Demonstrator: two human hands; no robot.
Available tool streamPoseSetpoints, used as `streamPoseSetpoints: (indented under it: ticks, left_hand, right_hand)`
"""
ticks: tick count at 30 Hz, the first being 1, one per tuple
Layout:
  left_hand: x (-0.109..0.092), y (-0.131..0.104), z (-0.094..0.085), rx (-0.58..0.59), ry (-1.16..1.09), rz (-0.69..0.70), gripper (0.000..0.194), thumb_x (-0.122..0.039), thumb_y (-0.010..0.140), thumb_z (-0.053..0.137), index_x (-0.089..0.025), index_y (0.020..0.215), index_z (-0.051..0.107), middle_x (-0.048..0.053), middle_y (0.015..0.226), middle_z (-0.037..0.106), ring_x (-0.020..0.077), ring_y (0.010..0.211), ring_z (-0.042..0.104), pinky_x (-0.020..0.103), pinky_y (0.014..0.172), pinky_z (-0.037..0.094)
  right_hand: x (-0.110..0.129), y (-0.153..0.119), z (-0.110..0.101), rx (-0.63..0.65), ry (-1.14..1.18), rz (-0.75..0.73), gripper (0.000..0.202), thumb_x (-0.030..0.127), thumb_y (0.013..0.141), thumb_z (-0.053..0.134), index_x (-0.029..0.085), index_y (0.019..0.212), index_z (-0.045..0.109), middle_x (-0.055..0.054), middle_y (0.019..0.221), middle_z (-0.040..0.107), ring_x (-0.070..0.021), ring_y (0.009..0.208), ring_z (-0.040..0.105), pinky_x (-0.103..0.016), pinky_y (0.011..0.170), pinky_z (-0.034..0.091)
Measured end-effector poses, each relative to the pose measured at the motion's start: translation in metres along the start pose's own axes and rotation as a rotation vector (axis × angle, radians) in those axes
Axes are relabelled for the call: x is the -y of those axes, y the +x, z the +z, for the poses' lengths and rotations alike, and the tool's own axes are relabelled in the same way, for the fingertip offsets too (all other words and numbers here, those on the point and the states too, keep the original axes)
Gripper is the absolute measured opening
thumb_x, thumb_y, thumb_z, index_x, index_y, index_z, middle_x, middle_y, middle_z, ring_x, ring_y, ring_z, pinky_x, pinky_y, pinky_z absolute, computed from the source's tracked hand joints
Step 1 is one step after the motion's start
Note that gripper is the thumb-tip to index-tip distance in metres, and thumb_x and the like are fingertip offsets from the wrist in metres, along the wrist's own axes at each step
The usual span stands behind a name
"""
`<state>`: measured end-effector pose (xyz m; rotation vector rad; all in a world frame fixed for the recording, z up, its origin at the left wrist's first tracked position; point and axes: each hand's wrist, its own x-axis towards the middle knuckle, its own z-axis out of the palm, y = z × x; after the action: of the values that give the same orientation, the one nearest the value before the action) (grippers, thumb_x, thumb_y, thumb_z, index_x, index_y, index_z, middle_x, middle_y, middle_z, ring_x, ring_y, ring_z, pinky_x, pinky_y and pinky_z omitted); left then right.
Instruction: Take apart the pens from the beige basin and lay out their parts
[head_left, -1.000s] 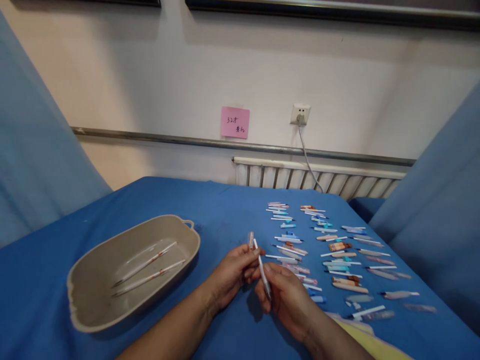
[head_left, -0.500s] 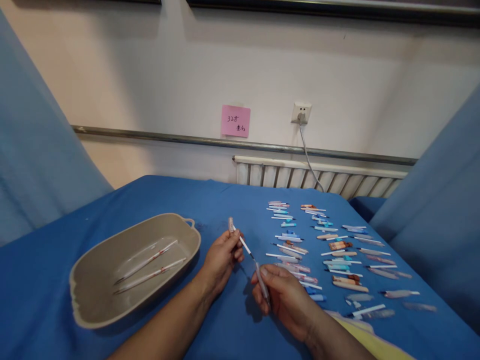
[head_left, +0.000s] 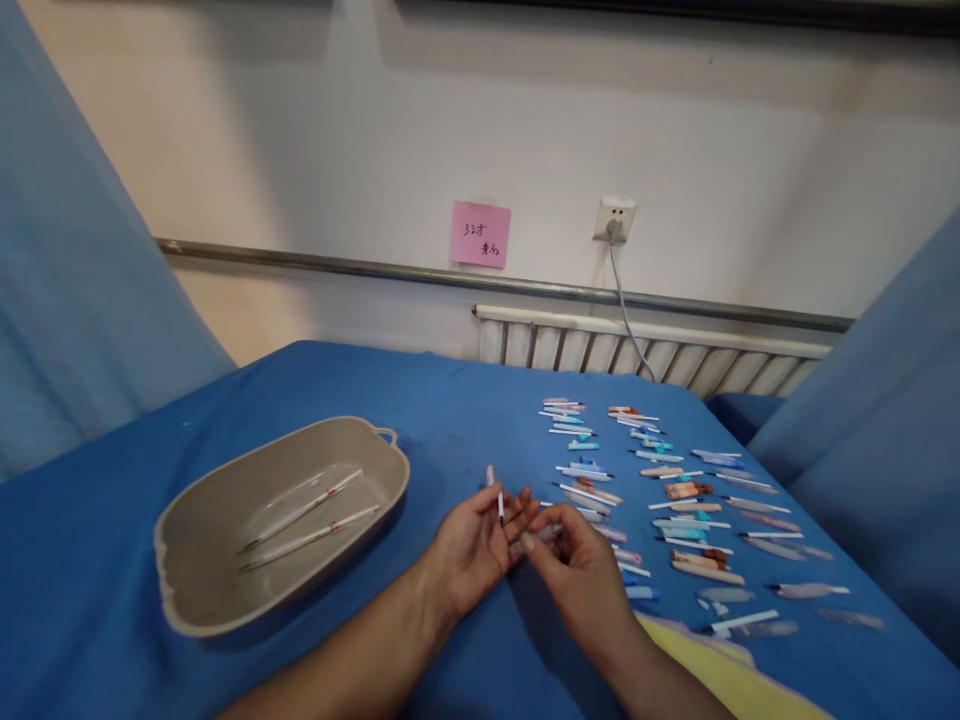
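While in left fingers (head_left: 517,522), one refill (head_left: 501,508)

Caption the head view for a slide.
Left hand holds a white stick, right hand pinches a clear tube, between a tray and laid-out pen parts.

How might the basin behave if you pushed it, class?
The basin is probably stiff, holding its shape unsupported. It seems unlikely to tip, being wide and low. The two pens inside could roll, being slender and loose.

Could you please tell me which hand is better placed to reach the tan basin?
Probably the left hand: it is nearer the tan basin, while the right hand sits nearer the pen parts.
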<state>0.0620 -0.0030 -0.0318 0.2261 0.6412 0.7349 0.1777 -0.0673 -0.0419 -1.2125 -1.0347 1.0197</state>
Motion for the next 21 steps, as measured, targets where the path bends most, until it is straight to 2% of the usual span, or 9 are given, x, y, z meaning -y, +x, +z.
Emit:
streamPoseSetpoints:
  ticks: [8,14,17,21]
  left_hand:
    - [0.003,-0.001,0.002,0.043,-0.01,-0.078,0.021,-0.021,0.088,0.048,-0.011,0.075,0.061,0.008,0.075,0.069,0.0133,0.059,0.063,0.026,0.064,0.051]
    - [0.004,-0.001,0.001,0.008,0.098,-0.011,0.014,-0.02,0.085,0.055,-0.012,0.074,0.059,0.009,0.082,0.07,0.0176,0.074,0.067,0.032,0.075,0.051]
    - [0.007,0.0,-0.002,0.021,0.227,0.071,0.009,-0.022,0.082,0.06,-0.014,0.078,0.058,0.007,0.081,0.069,0.0166,0.071,0.065,0.031,0.069,0.051]
    - [0.015,0.002,-0.003,0.042,0.394,0.162,0.016,-0.029,0.079,0.064,-0.016,0.075,0.056,0.003,0.069,0.064,0.0154,0.061,0.061,0.028,0.058,0.049]
  right_hand:
    - [-0.004,0.003,-0.007,0.037,-0.051,-0.053,0.017,0.035,0.075,0.066,0.02,0.081,0.065,-0.001,0.072,0.064,-0.0157,0.062,0.053,-0.028,0.061,0.042]
    - [0.003,0.005,-0.008,0.054,0.029,-0.024,0.027,0.044,0.076,0.064,0.018,0.071,0.062,-0.001,0.068,0.063,-0.0164,0.065,0.056,-0.027,0.063,0.043]
    - [0.001,0.009,-0.01,0.05,0.006,-0.006,0.031,0.046,0.075,0.065,0.018,0.065,0.059,0.001,0.06,0.06,-0.0138,0.058,0.052,-0.025,0.056,0.04]
    - [-0.008,0.014,-0.01,0.091,-0.081,0.071,0.034,0.047,0.072,0.065,0.017,0.059,0.056,0.005,0.047,0.047,-0.0089,0.043,0.038,-0.022,0.043,0.028]
